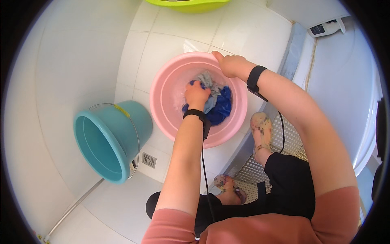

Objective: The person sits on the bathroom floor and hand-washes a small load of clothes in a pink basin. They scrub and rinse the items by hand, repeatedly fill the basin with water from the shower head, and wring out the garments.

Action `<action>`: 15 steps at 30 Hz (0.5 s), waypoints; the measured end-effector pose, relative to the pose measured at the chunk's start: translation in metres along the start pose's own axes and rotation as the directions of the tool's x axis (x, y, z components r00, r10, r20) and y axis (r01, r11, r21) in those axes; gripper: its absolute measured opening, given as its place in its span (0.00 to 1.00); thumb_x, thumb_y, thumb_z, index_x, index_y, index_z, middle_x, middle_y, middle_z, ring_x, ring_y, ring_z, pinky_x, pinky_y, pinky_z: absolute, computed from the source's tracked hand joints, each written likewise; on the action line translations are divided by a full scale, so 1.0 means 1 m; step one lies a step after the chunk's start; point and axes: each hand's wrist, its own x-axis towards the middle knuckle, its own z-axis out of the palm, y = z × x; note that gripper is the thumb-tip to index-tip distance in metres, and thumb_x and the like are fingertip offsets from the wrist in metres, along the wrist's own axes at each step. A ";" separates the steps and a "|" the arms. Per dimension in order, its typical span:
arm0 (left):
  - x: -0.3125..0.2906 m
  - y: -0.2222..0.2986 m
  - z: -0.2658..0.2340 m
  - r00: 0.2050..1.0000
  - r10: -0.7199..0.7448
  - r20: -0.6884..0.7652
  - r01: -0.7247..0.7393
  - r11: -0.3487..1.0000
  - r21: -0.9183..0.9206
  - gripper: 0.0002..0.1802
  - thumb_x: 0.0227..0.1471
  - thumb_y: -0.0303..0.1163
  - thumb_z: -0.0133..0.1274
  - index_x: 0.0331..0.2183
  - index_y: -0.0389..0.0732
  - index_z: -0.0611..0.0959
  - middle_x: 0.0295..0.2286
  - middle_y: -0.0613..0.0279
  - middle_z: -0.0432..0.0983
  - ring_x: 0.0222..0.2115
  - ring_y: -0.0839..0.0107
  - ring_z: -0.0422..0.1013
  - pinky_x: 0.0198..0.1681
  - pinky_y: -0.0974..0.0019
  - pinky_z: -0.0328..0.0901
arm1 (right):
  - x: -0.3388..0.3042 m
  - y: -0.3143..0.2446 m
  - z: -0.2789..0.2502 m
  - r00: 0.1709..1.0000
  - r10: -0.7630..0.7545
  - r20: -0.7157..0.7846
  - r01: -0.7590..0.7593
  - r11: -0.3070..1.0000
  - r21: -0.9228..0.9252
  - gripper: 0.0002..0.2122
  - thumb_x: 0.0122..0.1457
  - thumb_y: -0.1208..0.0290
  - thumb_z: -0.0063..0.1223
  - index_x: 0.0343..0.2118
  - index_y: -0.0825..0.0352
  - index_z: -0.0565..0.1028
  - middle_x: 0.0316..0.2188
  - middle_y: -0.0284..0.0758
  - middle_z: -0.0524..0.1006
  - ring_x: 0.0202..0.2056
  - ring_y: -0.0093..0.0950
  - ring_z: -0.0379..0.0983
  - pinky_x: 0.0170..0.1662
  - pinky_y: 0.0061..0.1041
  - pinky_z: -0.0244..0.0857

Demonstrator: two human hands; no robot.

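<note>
A round pink basin (162, 105) stands on the white tiled floor, with water and wet clothes in it. The clothes are a blue garment (220, 109) and a light grey one (206, 78), bunched together. My left hand (197, 95) reaches down into the basin, its fingers curled into the bunched cloth; the fingertips are partly hidden there. At the basin's far right rim is my right hand (230, 66), closed round the edge with the thumb on top. Each wrist wears a black band.
A teal bucket (134, 118) with a wire handle lies tilted at the left, near a floor drain (149, 160). Part of a lime-green tub (189, 5) shows at the far edge. A raised ledge (284, 65) runs along the right, beside my feet on a perforated mat (254, 166).
</note>
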 end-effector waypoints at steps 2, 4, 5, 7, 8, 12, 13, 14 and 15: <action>-0.012 0.005 -0.001 0.990 0.133 -0.040 -0.136 0.988 -0.071 0.29 0.35 0.40 0.57 0.44 0.44 0.75 0.43 0.42 0.67 0.39 0.48 0.69 0.45 0.57 0.64 | -0.001 0.001 0.000 1.000 -0.013 -0.013 0.013 1.000 0.006 0.31 0.53 0.78 0.37 0.62 0.60 0.46 0.39 0.46 0.75 0.38 0.40 0.74 0.38 0.36 0.67; -0.033 0.000 -0.008 0.964 0.255 -0.079 -0.263 0.958 -0.118 0.29 0.35 0.37 0.58 0.44 0.44 0.74 0.42 0.45 0.67 0.42 0.47 0.66 0.46 0.56 0.63 | -0.002 0.003 0.001 1.000 -0.024 -0.019 0.024 1.000 0.016 0.32 0.52 0.79 0.38 0.62 0.62 0.46 0.38 0.46 0.76 0.37 0.40 0.75 0.37 0.35 0.67; -0.047 -0.004 -0.013 0.941 0.323 -0.101 -0.335 0.931 -0.144 0.29 0.35 0.36 0.59 0.44 0.45 0.74 0.41 0.46 0.68 0.43 0.46 0.65 0.47 0.55 0.63 | -0.003 0.004 0.000 0.999 -0.035 -0.017 0.036 0.999 0.019 0.31 0.53 0.79 0.38 0.62 0.61 0.46 0.38 0.46 0.76 0.37 0.40 0.75 0.38 0.35 0.67; -0.077 -0.018 -0.023 0.892 0.444 -0.079 -0.450 0.889 -0.082 0.32 0.35 0.34 0.60 0.48 0.49 0.72 0.46 0.46 0.64 0.48 0.43 0.61 0.48 0.49 0.62 | -0.003 0.005 -0.001 0.999 -0.045 -0.007 0.045 0.999 0.025 0.31 0.53 0.79 0.37 0.62 0.61 0.46 0.38 0.46 0.76 0.37 0.40 0.74 0.38 0.35 0.67; -0.091 -0.026 -0.027 0.844 0.527 -0.096 -0.534 0.844 -0.055 0.34 0.35 0.34 0.60 0.49 0.52 0.72 0.49 0.46 0.62 0.50 0.41 0.59 0.48 0.47 0.61 | -0.003 0.005 -0.002 0.999 -0.042 0.001 0.042 0.999 0.028 0.31 0.53 0.78 0.37 0.62 0.61 0.46 0.39 0.46 0.76 0.37 0.40 0.74 0.38 0.35 0.67; -0.125 -0.048 -0.021 0.840 0.464 0.282 -0.537 0.787 0.303 0.40 0.38 0.35 0.60 0.54 0.69 0.65 0.61 0.56 0.37 0.58 0.33 0.35 0.47 0.26 0.53 | -0.002 0.004 -0.007 0.998 -0.036 0.049 0.034 0.999 0.035 0.31 0.55 0.78 0.36 0.62 0.61 0.44 0.39 0.48 0.75 0.38 0.41 0.74 0.39 0.35 0.66; -0.121 -0.047 -0.016 0.827 0.473 0.304 -0.558 0.754 0.346 0.41 0.37 0.35 0.61 0.54 0.69 0.65 0.61 0.56 0.37 0.58 0.32 0.36 0.47 0.27 0.54 | -0.002 0.004 -0.008 0.997 -0.043 0.068 0.041 0.999 0.036 0.30 0.55 0.78 0.35 0.62 0.61 0.44 0.39 0.48 0.75 0.38 0.41 0.74 0.39 0.35 0.66; -0.113 -0.045 -0.010 0.810 0.489 0.323 -0.585 0.717 0.380 0.41 0.37 0.36 0.62 0.54 0.69 0.65 0.61 0.56 0.37 0.57 0.31 0.36 0.47 0.28 0.56 | -0.002 0.003 -0.009 0.995 -0.040 0.095 0.037 0.999 0.035 0.30 0.55 0.78 0.35 0.62 0.61 0.44 0.39 0.48 0.75 0.38 0.41 0.74 0.39 0.35 0.66; -0.102 -0.041 -0.004 0.794 0.470 0.385 -0.603 0.688 0.404 0.42 0.36 0.36 0.62 0.54 0.69 0.65 0.61 0.57 0.37 0.57 0.30 0.37 0.47 0.29 0.57 | -0.001 0.004 -0.009 0.994 -0.041 0.099 0.038 0.999 0.037 0.30 0.55 0.77 0.35 0.62 0.61 0.45 0.40 0.48 0.75 0.38 0.41 0.74 0.39 0.35 0.66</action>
